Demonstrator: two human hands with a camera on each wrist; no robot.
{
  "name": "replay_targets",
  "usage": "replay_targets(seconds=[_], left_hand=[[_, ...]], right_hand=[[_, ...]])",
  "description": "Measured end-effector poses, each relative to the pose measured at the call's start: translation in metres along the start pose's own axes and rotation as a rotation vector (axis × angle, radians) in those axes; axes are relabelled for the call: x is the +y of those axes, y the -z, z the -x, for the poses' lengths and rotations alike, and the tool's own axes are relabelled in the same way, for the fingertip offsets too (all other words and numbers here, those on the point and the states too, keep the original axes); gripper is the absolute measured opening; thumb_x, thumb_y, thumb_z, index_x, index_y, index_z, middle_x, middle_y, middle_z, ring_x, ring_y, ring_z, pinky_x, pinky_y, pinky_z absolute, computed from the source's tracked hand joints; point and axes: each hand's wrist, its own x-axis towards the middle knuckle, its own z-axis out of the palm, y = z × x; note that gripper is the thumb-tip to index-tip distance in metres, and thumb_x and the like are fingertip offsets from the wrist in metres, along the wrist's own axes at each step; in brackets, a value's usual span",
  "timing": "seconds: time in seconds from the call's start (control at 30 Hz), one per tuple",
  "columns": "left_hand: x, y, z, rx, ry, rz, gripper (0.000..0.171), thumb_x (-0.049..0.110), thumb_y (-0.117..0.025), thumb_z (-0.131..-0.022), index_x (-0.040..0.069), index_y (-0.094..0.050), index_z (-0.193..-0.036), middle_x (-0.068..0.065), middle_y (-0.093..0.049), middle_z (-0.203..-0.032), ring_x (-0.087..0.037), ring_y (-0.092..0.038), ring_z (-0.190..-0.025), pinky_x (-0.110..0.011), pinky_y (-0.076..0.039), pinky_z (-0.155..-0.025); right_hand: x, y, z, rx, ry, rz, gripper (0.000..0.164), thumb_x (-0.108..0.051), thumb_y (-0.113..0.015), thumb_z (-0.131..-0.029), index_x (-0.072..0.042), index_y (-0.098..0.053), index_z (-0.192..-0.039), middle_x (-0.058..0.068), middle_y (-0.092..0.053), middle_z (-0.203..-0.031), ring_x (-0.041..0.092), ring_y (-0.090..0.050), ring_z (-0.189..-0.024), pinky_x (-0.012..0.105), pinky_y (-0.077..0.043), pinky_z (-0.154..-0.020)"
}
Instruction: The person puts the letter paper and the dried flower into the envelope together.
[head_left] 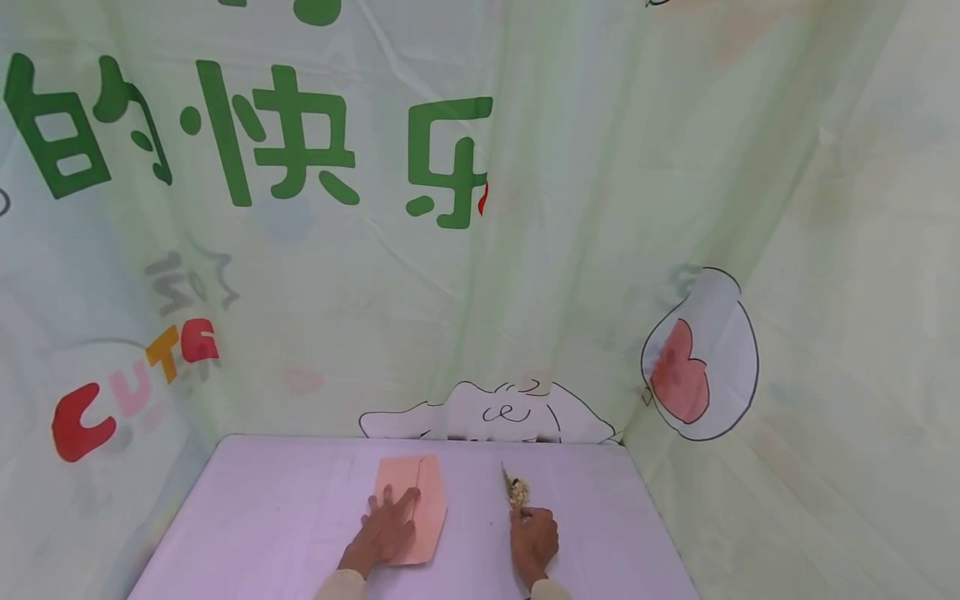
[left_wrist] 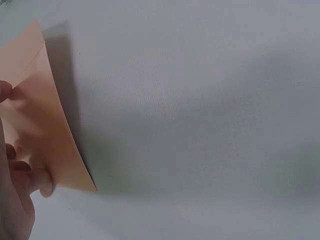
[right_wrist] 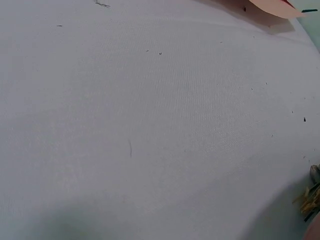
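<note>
A salmon-pink folded paper (head_left: 431, 521), with angled corners and a crease near its top, lies left of centre on the table in the head view. My left hand (head_left: 387, 528) rests on it with fingers spread. In the left wrist view the paper's long edge (left_wrist: 64, 115) stands slightly raised and casts a shadow. To the right, my right hand (head_left: 535, 535) pinches the lower end of a small bunch of dried flowers (head_left: 519, 492), pale yellow with a thin dark leaf pointing up. Only the bunch's tip (right_wrist: 312, 197) and a bit of finger enter the right wrist view.
The table (head_left: 285, 500) has a pale lilac cover and ends at a printed curtain (head_left: 405, 325) behind. More curtain hangs on both sides. Tiny dark crumbs (right_wrist: 304, 119) and thin fibres (right_wrist: 102, 5) are scattered on the cover.
</note>
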Motion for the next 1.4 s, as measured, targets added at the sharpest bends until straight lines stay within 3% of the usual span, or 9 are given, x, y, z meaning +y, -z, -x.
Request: replay_targets(seconds=[0.2,0.37,0.63,0.8,1.0,1.2,1.4], left_hand=[[0.0,-0.002,0.0,0.001,-0.007,0.016,0.053,0.022,-0.061,-0.104,0.017,-0.05,-0.155,-0.046,-0.034,-0.164,-0.079,-0.034,-0.143,-0.091,-0.035,-0.107],[0.0,-0.003,0.001,0.017,-0.017,0.017,0.053,0.022,-0.058,-0.103,0.015,-0.05,-0.155,-0.047,-0.034,-0.163,-0.08,-0.034,-0.142,-0.091,-0.035,-0.106],[0.001,-0.003,0.0,0.032,-0.007,-0.01,0.051,0.021,-0.063,-0.101,0.019,-0.053,-0.151,-0.045,-0.039,-0.161,-0.076,-0.041,-0.139,-0.09,-0.04,-0.101],[0.002,-0.001,0.0,0.02,-0.006,-0.018,0.05,0.023,-0.064,-0.102,0.02,-0.053,-0.152,-0.045,-0.039,-0.162,-0.076,-0.04,-0.14,-0.09,-0.04,-0.102],[0.0,0.003,-0.002,0.012,-0.002,-0.012,0.05,0.023,-0.063,-0.104,0.019,-0.052,-0.153,-0.046,-0.037,-0.163,-0.079,-0.037,-0.141,-0.091,-0.037,-0.105],[-0.004,0.003,-0.004,0.015,0.009,-0.013,0.051,0.023,-0.063,-0.102,0.021,-0.053,-0.152,-0.045,-0.037,-0.164,-0.077,-0.038,-0.141,-0.09,-0.038,-0.104],[-0.006,-0.005,-0.004,0.052,-0.04,0.001,0.05,0.021,-0.06,-0.1,0.021,-0.052,-0.15,-0.046,-0.039,-0.16,-0.077,-0.04,-0.137,-0.092,-0.039,-0.099]], right_hand=[[0.0,0.002,0.001,0.007,0.0,-0.01,0.013,-0.007,-0.085,-0.086,0.004,-0.082,-0.093,0.021,-0.079,-0.084,0.041,-0.074,-0.08,0.056,-0.053,-0.073],[-0.002,0.002,-0.001,0.009,-0.012,-0.029,0.012,-0.007,-0.084,-0.086,0.003,-0.082,-0.092,0.021,-0.08,-0.087,0.042,-0.075,-0.082,0.058,-0.054,-0.075],[-0.01,-0.001,0.001,0.036,0.005,-0.082,0.011,-0.01,-0.086,-0.083,0.0,-0.083,-0.086,0.021,-0.08,-0.087,0.042,-0.073,-0.08,0.053,-0.051,-0.069],[-0.022,-0.003,0.004,0.042,0.0,-0.106,0.01,-0.009,-0.088,-0.083,0.0,-0.084,-0.086,0.018,-0.079,-0.081,0.035,-0.07,-0.072,0.046,-0.047,-0.063],[-0.043,-0.007,0.011,0.038,0.038,-0.147,0.011,-0.011,-0.091,-0.082,-0.002,-0.085,-0.083,0.016,-0.079,-0.079,0.034,-0.07,-0.071,0.049,-0.05,-0.063],[-0.058,-0.016,0.024,0.026,0.055,-0.168,0.01,-0.011,-0.092,-0.079,-0.005,-0.084,-0.079,0.009,-0.076,-0.072,0.025,-0.062,-0.064,0.044,-0.045,-0.061],[-0.072,-0.025,0.041,0.02,0.081,-0.206,0.01,-0.007,-0.093,-0.077,-0.004,-0.083,-0.076,0.006,-0.071,-0.065,0.019,-0.053,-0.058,0.038,-0.039,-0.057]])
